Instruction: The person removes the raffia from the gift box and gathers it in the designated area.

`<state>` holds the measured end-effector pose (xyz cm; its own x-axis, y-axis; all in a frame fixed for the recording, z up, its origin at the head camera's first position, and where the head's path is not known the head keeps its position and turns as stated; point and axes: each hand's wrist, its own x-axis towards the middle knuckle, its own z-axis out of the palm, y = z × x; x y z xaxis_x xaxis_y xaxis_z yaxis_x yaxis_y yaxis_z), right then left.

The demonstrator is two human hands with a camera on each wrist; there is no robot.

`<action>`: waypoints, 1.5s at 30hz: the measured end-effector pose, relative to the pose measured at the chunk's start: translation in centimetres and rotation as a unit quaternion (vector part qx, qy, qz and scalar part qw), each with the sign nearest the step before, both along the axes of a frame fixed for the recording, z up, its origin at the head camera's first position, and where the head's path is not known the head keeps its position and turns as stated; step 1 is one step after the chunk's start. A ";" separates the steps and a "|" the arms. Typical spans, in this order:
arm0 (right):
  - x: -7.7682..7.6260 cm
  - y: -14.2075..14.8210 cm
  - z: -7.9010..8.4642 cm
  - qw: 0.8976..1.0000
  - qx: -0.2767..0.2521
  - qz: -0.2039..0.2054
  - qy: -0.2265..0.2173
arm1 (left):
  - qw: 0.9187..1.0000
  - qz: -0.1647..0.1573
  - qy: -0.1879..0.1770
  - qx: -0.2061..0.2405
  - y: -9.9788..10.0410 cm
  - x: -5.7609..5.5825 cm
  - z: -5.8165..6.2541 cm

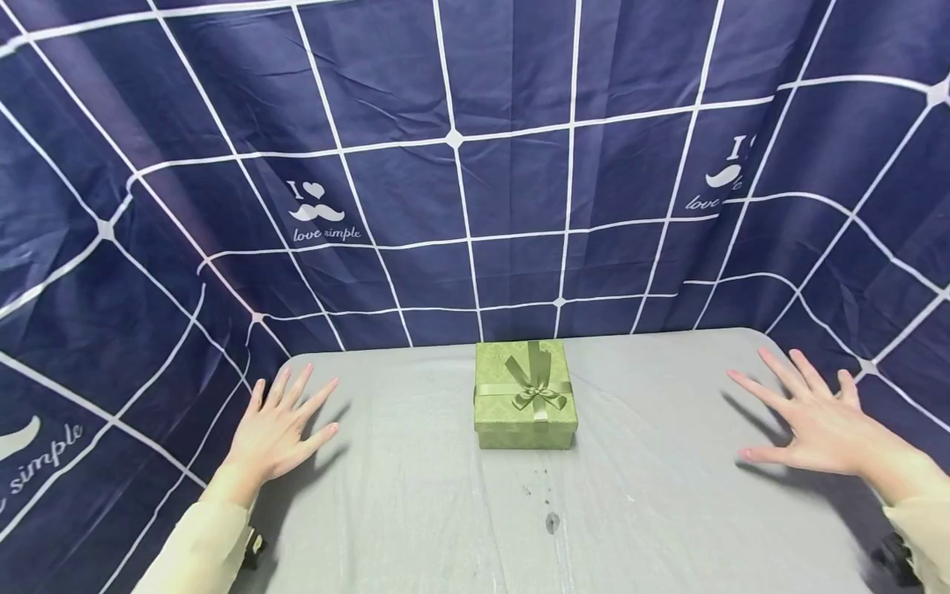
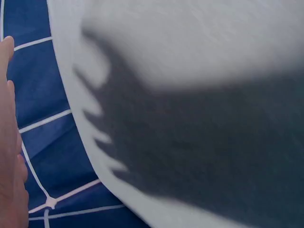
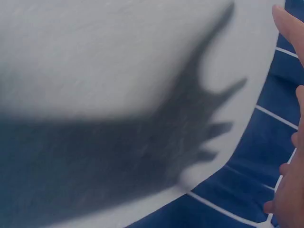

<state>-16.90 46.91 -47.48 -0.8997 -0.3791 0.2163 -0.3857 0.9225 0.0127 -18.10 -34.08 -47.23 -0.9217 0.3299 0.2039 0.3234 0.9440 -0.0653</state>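
Pale sleeves come up from the bottom corners, one on each arm. The left hand is held over the left side of the grey surface, and its grip is spread, with fingers and thumb apart. The right hand is over the right side, and its grip is spread wide too. A green box sits near the back edge, between the hands and well apart from both. It has a green bow on top. Small dark spots are in front of it. Blue cloth with white lines hangs behind. Both wrist views show a hand's dark shadow.
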 end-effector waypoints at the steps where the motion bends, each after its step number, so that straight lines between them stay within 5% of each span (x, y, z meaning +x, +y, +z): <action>1: -0.1 -0.3 0.1 1.000 -0.005 -0.002 -0.008 | 1.000 0.005 -0.006 0.002 0.3 -0.1 0.2; 8: -1.3 -3.9 1.0 0.997 -0.053 -0.018 -0.056 | 0.997 0.066 -0.011 0.047 2.5 -1.3 1.2; 17: -2.6 -8.6 1.9 0.986 -0.124 -0.037 -0.108 | 0.983 0.111 -0.014 0.144 6.2 -2.3 0.5; 24: -3.3 -11.3 1.3 0.971 -0.174 -0.025 -0.159 | 0.964 0.123 -0.047 0.230 8.8 -3.0 0.3; 29: -3.8 -13.5 1.0 0.956 -0.232 -0.012 -0.180 | 0.935 0.134 -0.075 0.319 10.2 -3.1 0.6; 34: -3.9 -15.6 0.7 0.909 -0.351 -0.047 -0.219 | 0.906 0.140 -0.072 0.394 11.7 -3.4 0.6; 38: -3.9 -17.4 0.2 0.851 -0.462 -0.079 -0.235 | 0.896 0.143 -0.056 0.417 13.1 -3.8 -0.1; 42: -3.8 -19.2 0.0 0.801 -0.551 -0.085 -0.220 | 0.880 0.152 -0.041 0.448 14.6 -4.2 -1.0; 45: -3.7 -20.4 0.0 0.778 -0.593 -0.086 -0.189 | 0.866 0.162 -0.022 0.473 15.7 -4.3 -1.3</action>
